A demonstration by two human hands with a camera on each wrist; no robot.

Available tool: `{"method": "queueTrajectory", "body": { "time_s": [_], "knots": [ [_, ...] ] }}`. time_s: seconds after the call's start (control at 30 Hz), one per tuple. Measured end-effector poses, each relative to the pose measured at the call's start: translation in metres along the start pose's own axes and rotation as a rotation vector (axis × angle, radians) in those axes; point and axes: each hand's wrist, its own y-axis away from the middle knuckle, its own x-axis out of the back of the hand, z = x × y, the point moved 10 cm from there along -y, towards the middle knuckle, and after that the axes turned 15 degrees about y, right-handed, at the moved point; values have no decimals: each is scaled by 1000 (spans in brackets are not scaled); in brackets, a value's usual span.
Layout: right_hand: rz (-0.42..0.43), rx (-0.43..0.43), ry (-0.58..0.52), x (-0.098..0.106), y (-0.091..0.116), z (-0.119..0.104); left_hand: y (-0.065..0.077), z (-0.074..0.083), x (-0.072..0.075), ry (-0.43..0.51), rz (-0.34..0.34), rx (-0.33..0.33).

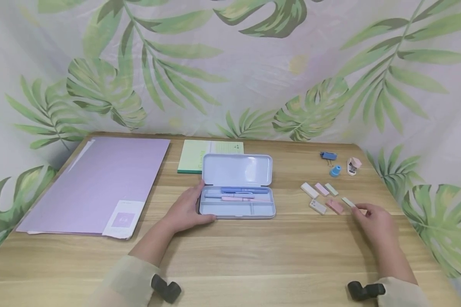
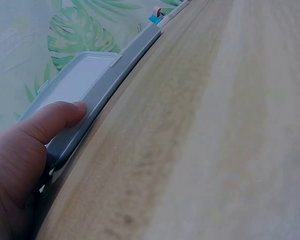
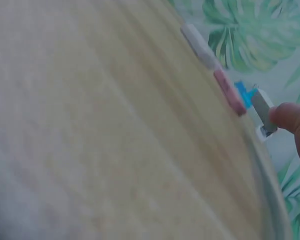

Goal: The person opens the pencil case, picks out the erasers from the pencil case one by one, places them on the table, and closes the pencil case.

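A light blue pencil case (image 1: 230, 209) lies with its lid up in the middle of the table. Two blue pens (image 1: 246, 190) and a pink pen (image 1: 233, 199) are in its back compartment. My left hand (image 1: 186, 209) holds the case by its left end, thumb along the front wall; the left wrist view shows the thumb (image 2: 60, 117) on that wall. Off to the right, my right hand (image 1: 378, 224) pinches a small pale green eraser (image 1: 348, 202) by its near end. Beside it lie a pink eraser (image 1: 334, 206) and a white eraser (image 1: 318, 207).
Another row of white, pink and green erasers (image 1: 322, 189) sits just behind. Farther back are a blue binder clip (image 1: 328, 155), a small blue cone-shaped item (image 1: 335, 171) and a mini stapler (image 1: 354, 166). A purple folder (image 1: 111, 179) covers the left side; a green notebook (image 1: 190, 155) lies behind the case.
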Motion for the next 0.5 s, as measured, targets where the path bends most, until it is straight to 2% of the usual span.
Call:
{"method": "queueTrajectory", "body": {
  "time_s": [0.23, 0.5],
  "knots": [
    [-6, -2, 24, -11, -1, 11, -1, 0, -1, 5, -1, 4],
    [-72, -95, -85, -26, -3, 22, 0, 0, 1, -2, 0, 11]
  ]
}}
